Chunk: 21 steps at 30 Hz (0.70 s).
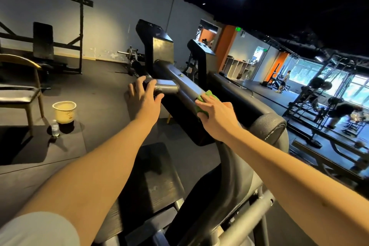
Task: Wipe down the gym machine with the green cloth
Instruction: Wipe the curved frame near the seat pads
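The wiping step is under way. The left hand [142,98] holds the silver handle [166,85] of the gym machine [162,48]. The right hand [216,114] lies flat, pressing the green cloth [208,95] on the black bar [183,84]. Next, I think, the cloth should slide along the bar.
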### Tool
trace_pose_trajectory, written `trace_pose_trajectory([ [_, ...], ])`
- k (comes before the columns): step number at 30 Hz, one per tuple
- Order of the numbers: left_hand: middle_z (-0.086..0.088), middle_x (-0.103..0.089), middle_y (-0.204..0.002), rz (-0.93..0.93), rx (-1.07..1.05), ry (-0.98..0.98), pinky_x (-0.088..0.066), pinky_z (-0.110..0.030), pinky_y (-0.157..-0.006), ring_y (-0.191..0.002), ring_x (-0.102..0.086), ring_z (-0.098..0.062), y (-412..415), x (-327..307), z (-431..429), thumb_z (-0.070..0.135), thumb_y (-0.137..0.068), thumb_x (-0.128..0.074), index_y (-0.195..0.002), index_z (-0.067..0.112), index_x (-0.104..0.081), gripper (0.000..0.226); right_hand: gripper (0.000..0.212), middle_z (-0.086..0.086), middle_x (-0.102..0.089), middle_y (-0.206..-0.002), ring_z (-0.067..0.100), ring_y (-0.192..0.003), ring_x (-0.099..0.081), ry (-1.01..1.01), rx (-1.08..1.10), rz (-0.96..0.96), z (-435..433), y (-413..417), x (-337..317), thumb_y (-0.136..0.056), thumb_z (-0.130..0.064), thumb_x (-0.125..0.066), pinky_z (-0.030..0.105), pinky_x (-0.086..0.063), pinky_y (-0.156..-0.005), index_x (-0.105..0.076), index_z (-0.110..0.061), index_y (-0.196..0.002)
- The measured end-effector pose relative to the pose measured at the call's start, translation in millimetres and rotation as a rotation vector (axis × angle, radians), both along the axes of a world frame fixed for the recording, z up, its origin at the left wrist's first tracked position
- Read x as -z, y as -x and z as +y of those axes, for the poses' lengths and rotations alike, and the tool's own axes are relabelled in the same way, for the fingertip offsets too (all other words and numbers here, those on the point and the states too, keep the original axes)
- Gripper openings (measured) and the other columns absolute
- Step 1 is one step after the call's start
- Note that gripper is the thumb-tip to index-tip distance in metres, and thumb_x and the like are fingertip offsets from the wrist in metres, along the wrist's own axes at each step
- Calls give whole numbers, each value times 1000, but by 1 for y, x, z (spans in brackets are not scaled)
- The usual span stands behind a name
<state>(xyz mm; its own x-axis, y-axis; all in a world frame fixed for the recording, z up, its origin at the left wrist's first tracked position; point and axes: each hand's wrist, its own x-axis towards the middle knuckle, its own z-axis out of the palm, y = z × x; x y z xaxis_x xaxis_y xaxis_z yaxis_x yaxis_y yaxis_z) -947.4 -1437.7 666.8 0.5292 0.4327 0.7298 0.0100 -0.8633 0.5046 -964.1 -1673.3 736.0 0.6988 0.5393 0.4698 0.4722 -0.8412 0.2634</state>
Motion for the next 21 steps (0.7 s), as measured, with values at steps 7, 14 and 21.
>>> trace_pose_trajectory([
  [7, -10, -41, -148, -21, 13, -11, -42, -49, -97, -126, -41, -37, -2, 2, -1, 37, -92, -71, -137, 22, -56, 50, 27, -14, -61, -141, 21, -143, -43, 76, -223, -100, -68, 44, 23, -90, -21, -72, 45, -42, -94, -77, -30, -115],
  [14, -9, -38, -150, -7, 7, -39, -40, -48, -99, -128, -40, -37, -3, 4, 5, 40, -93, -69, -139, 25, -53, 51, 27, -23, -60, -130, 15, -136, -32, 215, -109, 25, 19, -3, 0, -89, -23, -68, 41, -31, -96, -75, -37, -110],
  [21, -7, -38, -150, 22, 0, -23, -37, -48, -102, -128, -40, -36, -1, 0, 5, 40, -92, -70, -138, 25, -54, 51, 21, -26, -66, -118, 16, -124, -44, 19, -197, 81, -21, 19, 2, -87, -15, -72, 41, -36, -94, -79, -31, -98],
])
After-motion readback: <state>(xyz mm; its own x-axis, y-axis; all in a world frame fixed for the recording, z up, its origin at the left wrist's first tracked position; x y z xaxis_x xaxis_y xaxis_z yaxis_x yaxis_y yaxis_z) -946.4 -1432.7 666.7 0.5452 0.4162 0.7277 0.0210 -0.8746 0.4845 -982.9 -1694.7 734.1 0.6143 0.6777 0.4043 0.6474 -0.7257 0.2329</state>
